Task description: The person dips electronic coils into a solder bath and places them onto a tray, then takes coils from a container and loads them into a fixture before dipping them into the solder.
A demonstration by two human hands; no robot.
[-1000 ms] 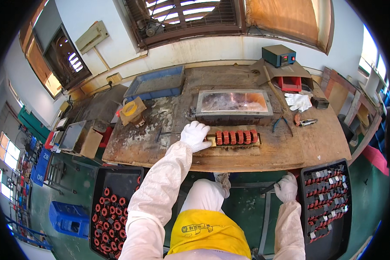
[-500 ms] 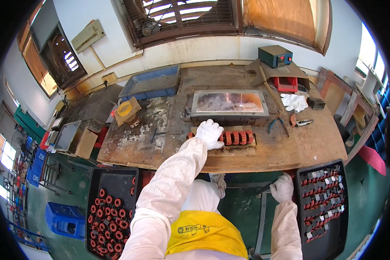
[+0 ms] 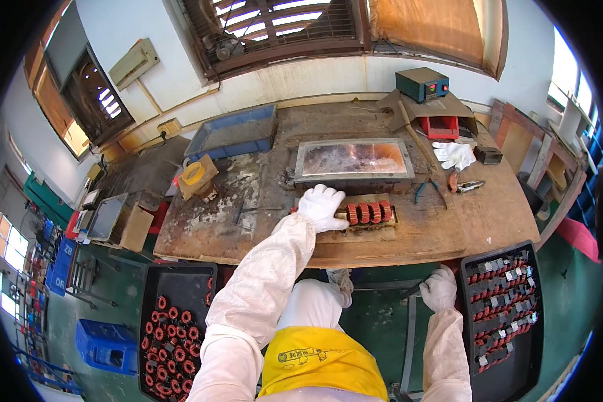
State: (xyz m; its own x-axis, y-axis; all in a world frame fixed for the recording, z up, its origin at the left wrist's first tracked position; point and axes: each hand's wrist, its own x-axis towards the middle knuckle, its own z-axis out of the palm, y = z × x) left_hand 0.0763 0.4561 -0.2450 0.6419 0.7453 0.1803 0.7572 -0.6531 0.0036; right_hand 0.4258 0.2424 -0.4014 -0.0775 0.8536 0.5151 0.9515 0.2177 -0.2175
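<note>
My left hand (image 3: 322, 207), in a white glove, reaches over the middle of the bench. Its fingers curl down around the left part of a row of red-orange ring coils wound with copper wire (image 3: 370, 213), which sit in a narrow holder (image 3: 394, 216). The coils under the palm are hidden. Low at the right, beside a black tray (image 3: 496, 365), my white-gloved right hand (image 3: 439, 289) is closed. A dark bar-like piece (image 3: 411, 293) shows at its fingers; I cannot tell what it is.
Behind the row sits a metal-framed solder pot (image 3: 354, 159). Pliers (image 3: 430, 193), a loose glove (image 3: 454, 155) and a control box (image 3: 422, 85) are to the right. A blue tray (image 3: 232, 132) stands at the back left. Loose ring coils (image 3: 174, 333) fill another black tray (image 3: 177, 268).
The coil closest to my left hand's right side no longer shows, and a small gap appears there. My left hand's fingers have shifted slightly. My right hand stays by the tray.
</note>
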